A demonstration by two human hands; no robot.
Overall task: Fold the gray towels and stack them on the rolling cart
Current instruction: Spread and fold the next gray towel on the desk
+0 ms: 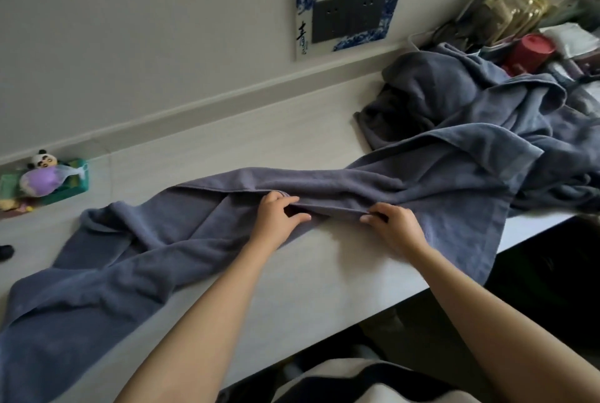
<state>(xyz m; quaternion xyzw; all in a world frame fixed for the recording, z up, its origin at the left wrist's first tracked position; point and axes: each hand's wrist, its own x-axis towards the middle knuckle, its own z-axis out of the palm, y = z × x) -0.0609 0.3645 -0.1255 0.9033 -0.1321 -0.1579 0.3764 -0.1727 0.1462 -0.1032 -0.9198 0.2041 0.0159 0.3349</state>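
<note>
1. your left hand (pixel 276 217) and right hand (pixel 394 224) each pinch the folded edge of the long gray-blue terry towel (pixel 181 233) strung across the pale wooden counter (pixel 324 279).
2. the small green tray (pixel 73 183) at far left holds a panda figure (pixel 43 159) and a purple plush toy (pixel 40 181).
3. the heap of crumpled gray towels (pixel 470 110) at right hides the counter's far end; the clutter behind it is too blurred to name.

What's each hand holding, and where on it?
Both the left hand and right hand pinch the gray towel along its near folded edge, mid-length.
</note>
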